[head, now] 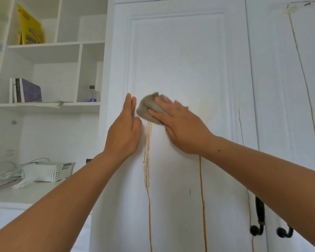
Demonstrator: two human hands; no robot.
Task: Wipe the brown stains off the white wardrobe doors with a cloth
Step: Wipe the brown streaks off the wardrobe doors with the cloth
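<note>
Wardrobe doors, white panelled wood (180, 57), fill most of the view, left door straight ahead, second door (284, 88) to its right with dark curled metal handles (260, 213) low at the seam. Brown drip stains: one thick cluster of runs (148, 151) straight under my cloth, a thin line (203, 206) below my right wrist, another long one (306, 88) down the right door, plus a faint yellowish smear (207, 108) right of my hand. White open shelving (62, 46) sits left of the doors, a white perforated basket (49, 171) on the counter below. My left hand (124, 131) is flat and open on the door, holding nothing, probably bracing the panel so it doesn't swing. My right hand (178, 124) presses a crumpled grey-brown stained cloth (147, 110) against the door, fingers spread over it, not fisted, at the top of the drip cluster, likely to work downward. Yellow packet (30, 28) on the top shelf has red and blue print, unreadable. Purple book (25, 90) spine text too small. Clear plastic bottle (92, 94), purple label, can't read.
</note>
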